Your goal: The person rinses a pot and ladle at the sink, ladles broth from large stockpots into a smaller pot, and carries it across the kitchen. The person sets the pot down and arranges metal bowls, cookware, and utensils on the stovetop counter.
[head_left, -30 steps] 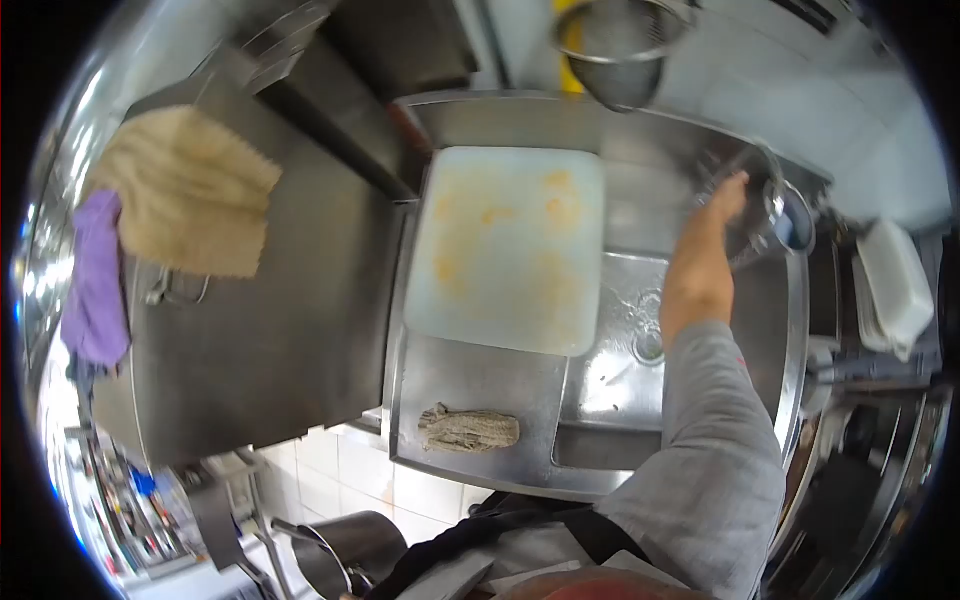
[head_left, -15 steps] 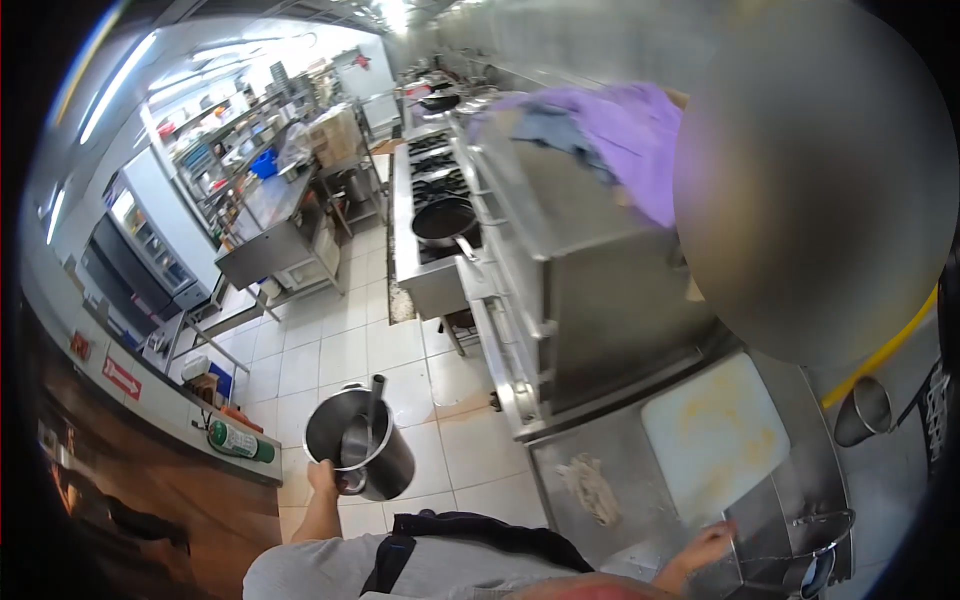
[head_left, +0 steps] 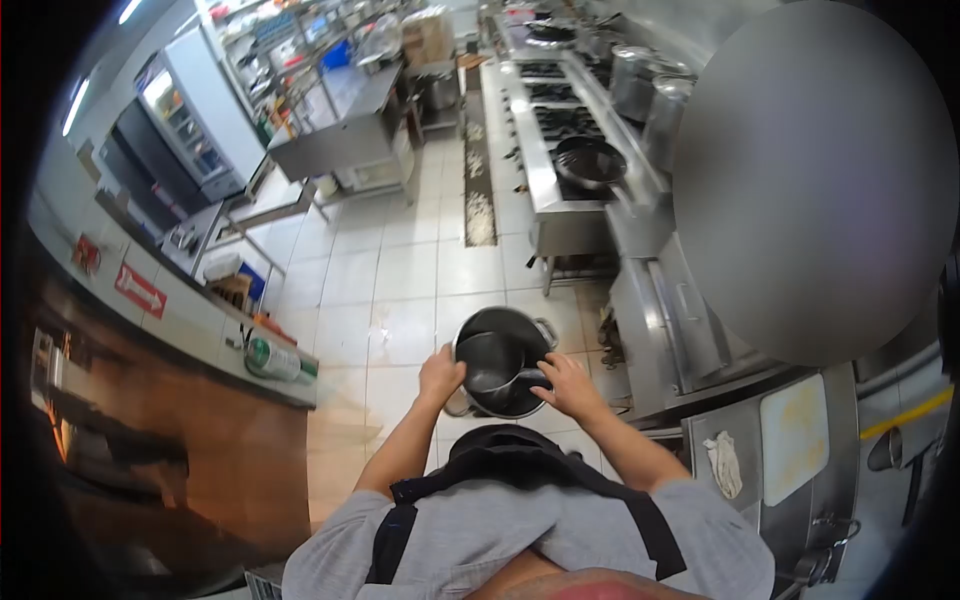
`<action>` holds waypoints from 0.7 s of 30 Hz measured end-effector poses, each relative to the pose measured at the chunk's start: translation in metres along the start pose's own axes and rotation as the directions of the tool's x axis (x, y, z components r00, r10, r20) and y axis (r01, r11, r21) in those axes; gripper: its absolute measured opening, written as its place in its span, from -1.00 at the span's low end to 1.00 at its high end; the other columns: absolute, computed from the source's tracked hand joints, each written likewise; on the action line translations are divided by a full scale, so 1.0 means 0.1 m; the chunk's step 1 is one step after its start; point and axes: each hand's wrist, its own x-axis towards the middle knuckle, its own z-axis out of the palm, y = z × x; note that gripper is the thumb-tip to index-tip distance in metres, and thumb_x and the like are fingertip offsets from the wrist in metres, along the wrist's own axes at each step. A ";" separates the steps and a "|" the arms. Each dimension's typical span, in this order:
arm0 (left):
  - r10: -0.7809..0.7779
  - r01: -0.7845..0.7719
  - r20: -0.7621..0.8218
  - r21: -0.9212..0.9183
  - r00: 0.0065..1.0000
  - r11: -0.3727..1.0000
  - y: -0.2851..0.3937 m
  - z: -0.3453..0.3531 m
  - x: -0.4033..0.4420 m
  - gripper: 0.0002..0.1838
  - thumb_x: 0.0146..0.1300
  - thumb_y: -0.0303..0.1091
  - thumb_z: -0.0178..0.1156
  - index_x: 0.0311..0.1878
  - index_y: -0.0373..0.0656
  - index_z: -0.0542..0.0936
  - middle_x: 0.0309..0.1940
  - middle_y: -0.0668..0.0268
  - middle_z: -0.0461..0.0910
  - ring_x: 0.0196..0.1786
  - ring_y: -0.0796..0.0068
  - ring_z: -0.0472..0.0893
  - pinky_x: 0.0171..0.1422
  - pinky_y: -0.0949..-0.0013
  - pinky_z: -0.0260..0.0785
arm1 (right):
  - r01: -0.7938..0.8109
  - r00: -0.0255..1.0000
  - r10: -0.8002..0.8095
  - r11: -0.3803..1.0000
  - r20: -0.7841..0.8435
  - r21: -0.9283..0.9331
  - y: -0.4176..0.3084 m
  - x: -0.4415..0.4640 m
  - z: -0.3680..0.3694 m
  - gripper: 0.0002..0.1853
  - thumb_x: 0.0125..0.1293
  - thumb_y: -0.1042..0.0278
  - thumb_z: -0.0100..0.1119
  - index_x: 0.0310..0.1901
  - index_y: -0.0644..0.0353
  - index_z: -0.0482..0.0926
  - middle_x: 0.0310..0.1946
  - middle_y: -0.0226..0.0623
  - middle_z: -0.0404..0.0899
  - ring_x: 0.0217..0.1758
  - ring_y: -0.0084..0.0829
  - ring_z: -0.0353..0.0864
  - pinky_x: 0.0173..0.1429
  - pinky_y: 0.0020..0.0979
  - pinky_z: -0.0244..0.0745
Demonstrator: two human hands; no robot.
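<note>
Both hands (head_left: 500,383) at large metal pot (head_left: 505,345), smaller pan (head_left: 492,362) inside

Left hand (head_left: 441,375), right hand (head_left: 573,386) — apart

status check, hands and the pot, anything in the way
Left hand gripping stockpot at its side. Right hand at inner pan's handle, grip unclear. Pan sits inside stockpot, taking up room.

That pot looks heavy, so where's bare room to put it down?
Bare floor tiles stretch between the pot and the steel table. The frying pan crowds the stove; the cloth and cutting board crowd the counter.
</note>
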 end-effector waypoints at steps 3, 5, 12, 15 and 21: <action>0.013 -0.013 0.005 -0.032 1.000 0.999 -0.02 -0.43 0.21 -0.50 0.07 -0.20 0.08 0.10 -0.19 0.49 -0.26 -0.16 0.61 -0.14 -0.20 0.60 0.01 -0.11 0.44 | 0.086 0.915 0.001 0.976 0.403 -0.199 0.03 0.45 0.56 -0.44 0.10 0.11 0.36 0.12 0.16 0.51 0.04 -0.07 0.50 0.15 -0.05 0.48 0.09 -0.13 0.47; -0.006 0.007 0.010 -0.055 1.000 0.998 -0.15 -0.59 0.40 -0.53 0.07 -0.22 0.05 0.08 -0.16 0.49 -0.22 -0.13 0.62 -0.09 -0.14 0.60 0.02 -0.10 0.45 | 0.036 0.776 0.125 0.970 0.618 -0.241 0.02 0.76 0.79 -0.45 0.04 0.17 0.37 0.07 0.19 0.48 -0.07 -0.05 0.51 0.08 -0.04 0.51 0.05 -0.12 0.49; -0.181 0.179 -0.070 -0.037 0.981 0.983 -0.75 -0.85 0.93 -0.55 0.06 -0.21 0.09 0.05 -0.13 0.54 -0.33 -0.12 0.63 -0.19 -0.16 0.62 -0.06 -0.13 0.46 | 0.203 0.685 -0.015 0.964 0.728 -0.171 0.30 1.81 1.68 -0.69 0.07 0.46 0.16 -0.09 0.26 0.50 -0.17 -0.05 0.55 -0.06 -0.06 0.58 0.02 -0.14 0.54; -0.303 0.298 -0.150 -0.051 0.941 0.953 -1.04 -1.00 1.19 -0.54 0.06 -0.21 0.09 0.06 -0.13 0.55 -0.34 -0.13 0.63 -0.18 -0.17 0.62 -0.04 -0.12 0.45 | 0.287 0.591 -0.119 0.955 0.798 -0.070 0.22 2.61 1.79 -0.70 0.06 0.50 0.13 -0.11 0.25 0.51 -0.17 -0.07 0.55 -0.06 -0.08 0.57 0.01 -0.15 0.53; -0.524 0.519 -0.358 -0.118 0.773 0.847 -1.86 -1.36 1.56 -0.55 0.06 -0.20 0.13 0.05 -0.15 0.54 -0.34 -0.11 0.63 -0.20 -0.20 0.61 -0.05 -0.09 0.44 | 0.293 0.715 -0.336 0.940 0.613 0.173 0.44 3.82 1.52 -0.60 -0.07 0.51 0.19 -0.09 0.18 0.49 -0.27 -0.11 0.48 -0.10 -0.03 0.52 -0.05 -0.12 0.48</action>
